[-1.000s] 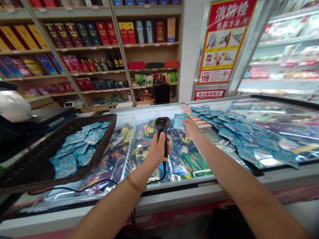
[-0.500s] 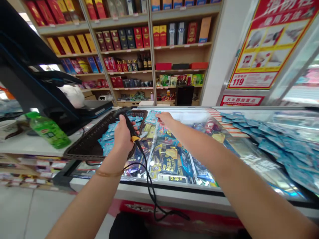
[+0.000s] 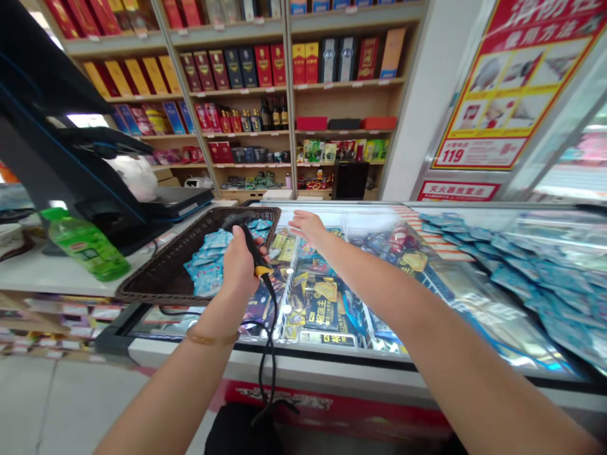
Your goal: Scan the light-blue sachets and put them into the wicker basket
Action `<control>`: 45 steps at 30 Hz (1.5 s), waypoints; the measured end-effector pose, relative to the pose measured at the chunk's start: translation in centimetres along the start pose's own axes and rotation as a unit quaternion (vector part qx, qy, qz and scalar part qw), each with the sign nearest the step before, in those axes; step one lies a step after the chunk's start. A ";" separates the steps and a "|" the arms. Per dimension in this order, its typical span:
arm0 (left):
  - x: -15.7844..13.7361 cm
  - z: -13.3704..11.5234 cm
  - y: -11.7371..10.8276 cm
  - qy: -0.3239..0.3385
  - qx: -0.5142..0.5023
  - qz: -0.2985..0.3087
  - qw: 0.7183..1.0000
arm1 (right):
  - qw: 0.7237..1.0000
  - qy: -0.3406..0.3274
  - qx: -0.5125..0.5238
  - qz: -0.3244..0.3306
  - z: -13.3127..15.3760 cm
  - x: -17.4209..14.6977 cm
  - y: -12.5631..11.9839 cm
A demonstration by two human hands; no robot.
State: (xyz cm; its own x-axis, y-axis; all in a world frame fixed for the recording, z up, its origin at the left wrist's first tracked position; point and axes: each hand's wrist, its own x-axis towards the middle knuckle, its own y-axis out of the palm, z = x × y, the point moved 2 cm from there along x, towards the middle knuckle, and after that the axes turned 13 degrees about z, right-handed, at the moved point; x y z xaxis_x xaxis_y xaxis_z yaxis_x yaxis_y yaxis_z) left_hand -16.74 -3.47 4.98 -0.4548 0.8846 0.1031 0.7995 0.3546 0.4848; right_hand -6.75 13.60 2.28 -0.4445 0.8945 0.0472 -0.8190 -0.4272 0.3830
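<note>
Gripping the barcode scanner [image 3: 250, 243] in the left hand [image 3: 239, 265]; right hand [image 3: 307, 225] empty, fingers spread beside the basket [image 3: 161, 272]

Green bottle [image 3: 84, 244] beside dark monitor [image 3: 45, 120]

Bright shop light, glare on the freezer lid [image 3: 478, 303] (edges warped, blurred)

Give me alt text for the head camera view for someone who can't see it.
A person's left hand grips a corded barcode scanner over a dark wicker basket of blue packets. Their empty right hand reaches open above a glass-topped freezer, with more blue packets spread on its lid at right.
</note>
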 end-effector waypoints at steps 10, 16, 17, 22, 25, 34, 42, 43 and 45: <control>-2.7 8.9 10.8 -0.083 -0.023 0.136 0.987 | 0.955 -0.015 -0.220 -0.200 2.6 -6.9 -19.9; -3.7 12.9 13.9 -0.103 0.001 0.192 0.976 | 0.846 0.021 -0.452 -0.281 5.4 -12.5 -30.4; -3.9 13.4 13.8 -0.101 0.012 0.200 0.974 | 0.806 0.053 -0.508 -0.300 5.9 -13.4 -31.7; -4.7 14.8 12.6 -0.112 0.044 0.246 0.962 | 0.651 0.194 -0.624 -0.386 7.7 -16.8 -36.5; -4.8 14.9 12.1 -0.119 0.040 0.240 0.962 | 0.636 0.207 -0.627 -0.400 7.8 -17.5 -37.6; -5.0 14.9 11.9 -0.110 0.033 0.256 0.960 | 0.586 0.273 -0.667 -0.370 8.4 -17.4 -37.0; -5.5 14.3 12.4 -0.135 0.052 0.237 0.961 | 0.578 0.271 -0.682 -0.357 8.4 -17.4 -36.6; -5.5 14.3 12.4 -0.130 0.050 0.236 0.962 | 0.575 0.264 -0.686 -0.359 8.5 -17.4 -36.6; -5.5 14.2 12.4 -0.131 0.051 0.239 0.961 | 0.572 0.262 -0.687 -0.364 8.7 -17.5 -36.7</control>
State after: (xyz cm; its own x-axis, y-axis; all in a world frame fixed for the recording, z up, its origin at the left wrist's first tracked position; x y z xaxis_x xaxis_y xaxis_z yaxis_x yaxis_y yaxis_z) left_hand 1.24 0.35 -1.93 0.0776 0.9949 0.0647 0.9330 -0.0953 0.3471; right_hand 34.25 14.77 -4.54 0.4433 0.8923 -0.0846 -0.2087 0.0110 -0.9779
